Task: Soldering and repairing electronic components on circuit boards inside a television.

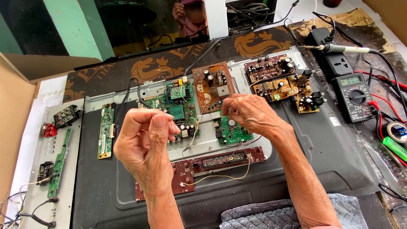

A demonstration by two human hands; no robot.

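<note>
The fingers of the left hand [146, 135] are curled inward and pressed together against the thumb, and a thin pale wire [199, 121] appears to be pinched in them, though the grip itself cannot be seen clearly. The fingers of the right hand [248, 113] are bent down and closed together over the same wire's far end, just above a small green circuit board [233, 132]. The wire is stretched between the two hands, above the metal back plate [263, 146] of a dismantled flat screen. At 12 o'clock from the hands a larger green board [178, 104] and a brown board [214, 85] are mounted. At 6 o'clock a long dark red board [229, 157] is seen, with a yellow wire [229, 176] trailing from it. At 2 o'clock two brown audio boards [280, 78] are placed, and farther toward 3 o'clock a multimeter [354, 96] is laid on the surface [381, 38], with a soldering iron [339, 48] beyond it.
</note>
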